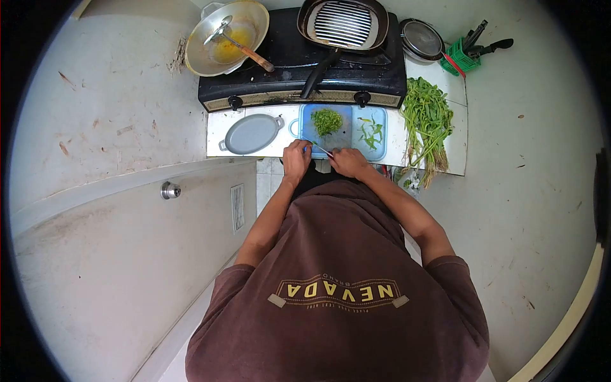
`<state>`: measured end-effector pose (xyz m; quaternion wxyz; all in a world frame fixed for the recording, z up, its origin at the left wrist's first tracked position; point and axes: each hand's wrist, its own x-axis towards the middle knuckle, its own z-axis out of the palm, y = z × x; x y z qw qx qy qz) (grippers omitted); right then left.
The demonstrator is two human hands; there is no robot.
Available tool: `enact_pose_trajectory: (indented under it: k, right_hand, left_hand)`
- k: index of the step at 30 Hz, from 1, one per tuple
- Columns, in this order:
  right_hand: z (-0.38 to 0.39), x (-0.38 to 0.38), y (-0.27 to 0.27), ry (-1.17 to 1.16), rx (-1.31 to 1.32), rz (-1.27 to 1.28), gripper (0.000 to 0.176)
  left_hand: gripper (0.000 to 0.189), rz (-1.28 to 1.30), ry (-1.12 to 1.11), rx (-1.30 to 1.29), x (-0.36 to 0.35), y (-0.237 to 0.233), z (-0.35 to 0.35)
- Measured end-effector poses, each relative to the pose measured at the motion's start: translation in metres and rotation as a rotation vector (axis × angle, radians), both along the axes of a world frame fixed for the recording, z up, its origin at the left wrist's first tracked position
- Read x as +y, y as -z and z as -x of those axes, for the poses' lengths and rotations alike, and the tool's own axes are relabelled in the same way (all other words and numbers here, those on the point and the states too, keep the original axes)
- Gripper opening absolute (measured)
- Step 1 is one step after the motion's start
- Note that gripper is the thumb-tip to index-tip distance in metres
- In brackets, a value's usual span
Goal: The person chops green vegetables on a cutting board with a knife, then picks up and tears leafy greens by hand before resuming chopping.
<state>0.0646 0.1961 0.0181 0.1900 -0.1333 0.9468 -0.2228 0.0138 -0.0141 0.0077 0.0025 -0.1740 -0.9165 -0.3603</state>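
My right hand (349, 163) is closed round the handle of a small knife (323, 149), its blade pointing left over the near edge of a blue cutting board (341, 141). Beside the blade tip, my left hand (296, 159) has its fingers bent together at the board's near left corner. What it pinches is too small to make out. A heap of finely chopped greens (326, 121) lies on the board beyond the hands. Loose green leaves (370, 132) rest on the board's lighter right part.
An oval grey dish (254, 134) stands left of the board. To the right lies a bunch of leafy greens (428, 121) with roots. Behind, a black gas stove (280, 48) carries a wok (197, 48) with a ladle (245, 51) and a grill pan (344, 25). Knives stand in a green basket (459, 57).
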Motion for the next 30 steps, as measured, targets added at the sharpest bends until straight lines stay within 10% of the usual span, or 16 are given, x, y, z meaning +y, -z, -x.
enact_pose_trajectory:
  k: [30]
  right_hand:
    - [-0.001, -0.007, 0.009, 0.019, 0.001, 0.044, 0.037]
  left_hand:
    - [0.009, -0.004, 0.022, 0.076, -0.005, 0.003, -0.003]
